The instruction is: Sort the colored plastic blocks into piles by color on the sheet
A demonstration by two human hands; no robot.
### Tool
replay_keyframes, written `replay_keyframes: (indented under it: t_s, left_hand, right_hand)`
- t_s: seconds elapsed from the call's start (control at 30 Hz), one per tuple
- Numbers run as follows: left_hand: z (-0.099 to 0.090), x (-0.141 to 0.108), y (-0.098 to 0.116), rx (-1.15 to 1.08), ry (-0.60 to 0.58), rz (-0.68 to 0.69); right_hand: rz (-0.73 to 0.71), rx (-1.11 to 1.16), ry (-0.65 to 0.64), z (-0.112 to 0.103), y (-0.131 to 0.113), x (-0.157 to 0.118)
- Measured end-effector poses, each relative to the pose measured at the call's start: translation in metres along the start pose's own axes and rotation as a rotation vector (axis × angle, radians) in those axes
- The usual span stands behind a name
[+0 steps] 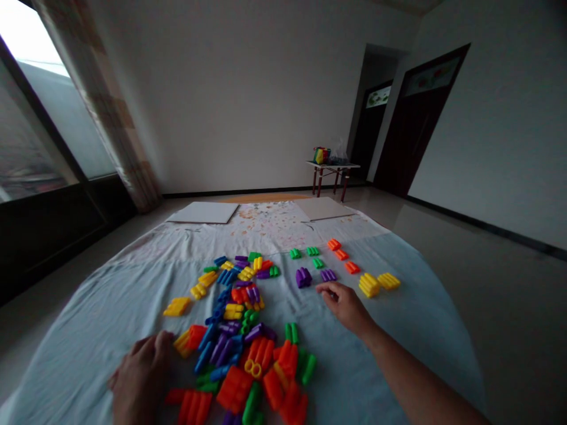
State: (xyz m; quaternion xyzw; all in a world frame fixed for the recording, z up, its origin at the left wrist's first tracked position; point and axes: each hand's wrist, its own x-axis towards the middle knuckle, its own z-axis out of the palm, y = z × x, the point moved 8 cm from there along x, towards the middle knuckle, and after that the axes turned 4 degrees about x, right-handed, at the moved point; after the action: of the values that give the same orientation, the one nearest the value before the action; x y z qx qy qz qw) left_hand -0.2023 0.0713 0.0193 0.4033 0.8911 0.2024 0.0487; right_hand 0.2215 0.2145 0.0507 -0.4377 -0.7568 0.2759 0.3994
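Bright plastic blocks (228,348) heap at 6 o'clock, same-colour groups (303,276) sit apart at 2 to stay sorted; R hand (346,306) open, empty; L hand (142,378) curled, grip unclear.

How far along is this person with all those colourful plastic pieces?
Done: green pieces, orange pieces, purple pieces and yellow pieces sit apart in single-colour groups. In hand: the right hand hovers beside the purple group, the left hand at the heap's edge; neither clearly holds a piece. Left: the big mixed heap, most of the pieces.
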Motion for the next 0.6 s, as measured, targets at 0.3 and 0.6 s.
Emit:
replay_keyframes:
  t_s: [0.3,0.6]
  left_hand:
    - [0.004,-0.002,-0.001,-0.012,-0.025,-0.024]
    - [0.002,-0.003,0.003,0.038,-0.021,-0.027]
  right_hand:
    - [-0.201,0.054,-0.248,0.048,-0.029,-0.027]
    - [-0.249,0.046,-0.441,0.080,-0.041,-0.033]
